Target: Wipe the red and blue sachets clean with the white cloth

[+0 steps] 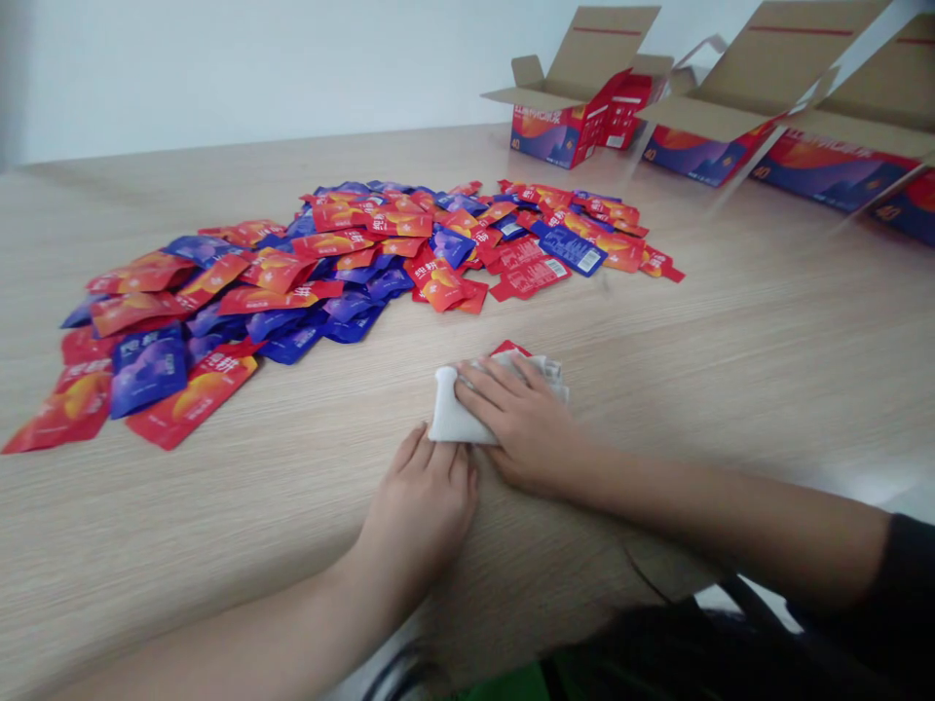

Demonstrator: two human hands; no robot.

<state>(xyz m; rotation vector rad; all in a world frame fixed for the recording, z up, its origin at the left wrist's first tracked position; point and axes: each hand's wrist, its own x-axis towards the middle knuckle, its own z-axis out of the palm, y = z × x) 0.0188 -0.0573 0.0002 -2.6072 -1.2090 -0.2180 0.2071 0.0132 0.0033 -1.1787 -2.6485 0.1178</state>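
A folded white cloth (457, 414) lies on the table in front of me. My right hand (530, 419) is over it, palm down, its fingers pressed on top and wrapped round the cloth. A red packet (509, 348) sticks out a little beyond the cloth's far edge, the remainder covered. My left hand (430, 487) rests at the cloth's near edge with its fingers pressed together. Some of its fingertips go under the cloth, and what they pinch is hidden. Beyond both hands spreads a heap of red and blue packets (351, 243).
Open printed cartons stand at the back right: a small carton (547, 136), a wider carton (691, 154) and another carton (825, 173), with more beside them. Their cardboard flaps stick out over the wooden table (693, 370). A pale wall (255, 68) rises behind.
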